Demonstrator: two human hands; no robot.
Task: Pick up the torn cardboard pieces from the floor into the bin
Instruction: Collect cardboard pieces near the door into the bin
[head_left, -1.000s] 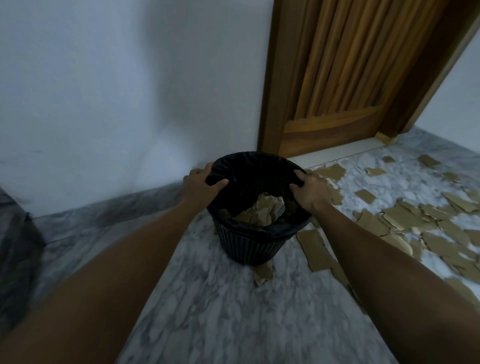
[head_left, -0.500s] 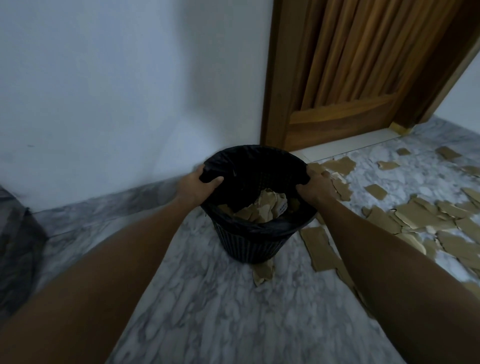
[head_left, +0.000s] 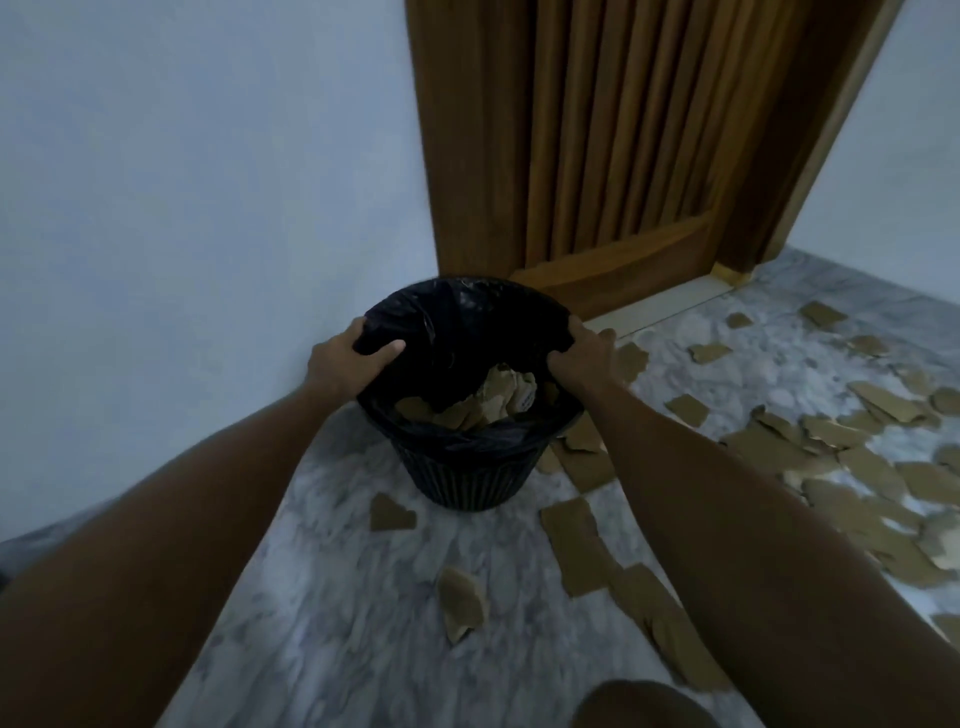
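A black ribbed bin (head_left: 470, 475) lined with a black plastic bag stands on the marble floor near the wall. Brown cardboard pieces (head_left: 493, 400) lie inside it. My left hand (head_left: 345, 358) grips the bag-covered rim on the left side. On the right side, my right hand (head_left: 584, 358) grips the rim too. Several torn cardboard pieces (head_left: 872, 467) are scattered over the floor to the right. One small piece (head_left: 390, 513) lies just left of the bin's base, another (head_left: 461, 603) lies nearer me, and a long one (head_left: 574, 540) sits beside my right forearm.
A white wall (head_left: 182, 208) rises behind and left of the bin. A wooden door (head_left: 623, 156) in its frame stands behind the bin to the right. Grey-white marble floor (head_left: 337, 623) stretches toward me. My knee (head_left: 644, 706) shows at the bottom edge.
The bin has shifted back toward the wall and door, uncovering the piece that lay at its base. Both hands keep their grip on the rim. More loose pieces show in front of it.
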